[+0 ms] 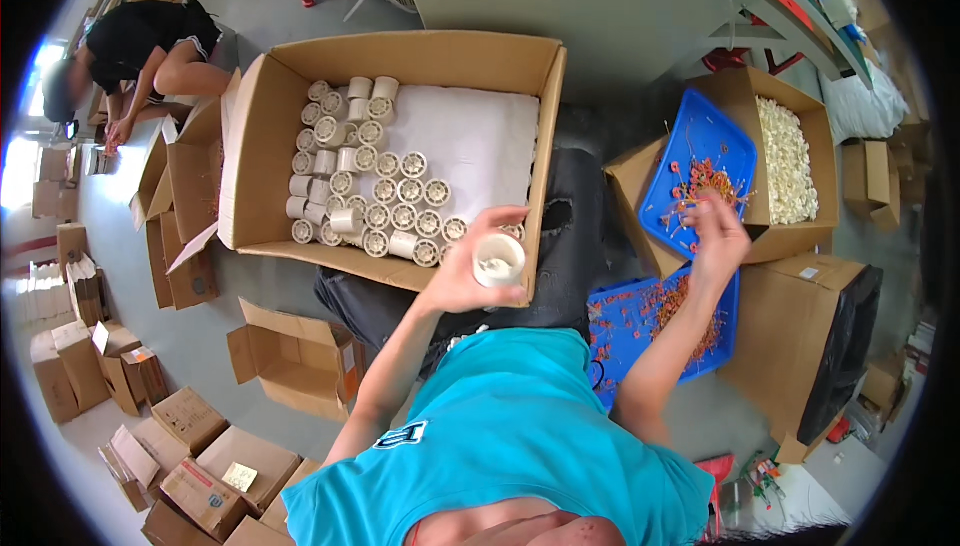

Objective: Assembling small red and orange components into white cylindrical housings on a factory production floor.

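Note:
My left hand is wrapped round a white cylindrical plastic housing, its open end facing up with a small white part inside. It is held over the near right corner of a big cardboard box, where many similar white housings lie to the left on a white sheet. My right hand reaches over the upper blue tray, fingertips closed together at a heap of small red-orange parts with thin wire leads. What the fingertips pinch, if anything, is too small to tell.
A lower blue tray holds more red-orange parts. Behind it, a cardboard box holds cream-coloured small pieces. An open carton stands on the floor at left, near stacked boxes. A person in black crouches at far left.

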A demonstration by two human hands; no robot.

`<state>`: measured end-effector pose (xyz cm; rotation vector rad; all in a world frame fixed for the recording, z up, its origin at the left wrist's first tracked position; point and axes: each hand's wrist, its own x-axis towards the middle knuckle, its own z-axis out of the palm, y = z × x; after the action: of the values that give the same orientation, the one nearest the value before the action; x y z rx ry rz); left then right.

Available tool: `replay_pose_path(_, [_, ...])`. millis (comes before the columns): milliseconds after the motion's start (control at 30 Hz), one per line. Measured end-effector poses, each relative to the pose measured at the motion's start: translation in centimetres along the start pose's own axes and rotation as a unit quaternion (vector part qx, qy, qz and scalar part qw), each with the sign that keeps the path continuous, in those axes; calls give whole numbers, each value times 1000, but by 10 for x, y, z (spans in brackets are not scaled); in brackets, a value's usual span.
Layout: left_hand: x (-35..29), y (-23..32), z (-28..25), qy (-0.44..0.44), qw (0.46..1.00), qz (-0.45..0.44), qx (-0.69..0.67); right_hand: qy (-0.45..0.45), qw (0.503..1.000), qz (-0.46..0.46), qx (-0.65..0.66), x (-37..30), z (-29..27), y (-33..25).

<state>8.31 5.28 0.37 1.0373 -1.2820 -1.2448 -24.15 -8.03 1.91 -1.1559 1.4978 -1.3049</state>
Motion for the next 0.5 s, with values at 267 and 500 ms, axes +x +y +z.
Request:
replay_pose_path(267, [12,31,-8,-178,970,-164,-38,-367,892,164,207,-78,100,-34])
replay_pose_path(500, [-8,42,-30,-100,988,-97,-59,-293,953,-81,-9,-90,126,-27])
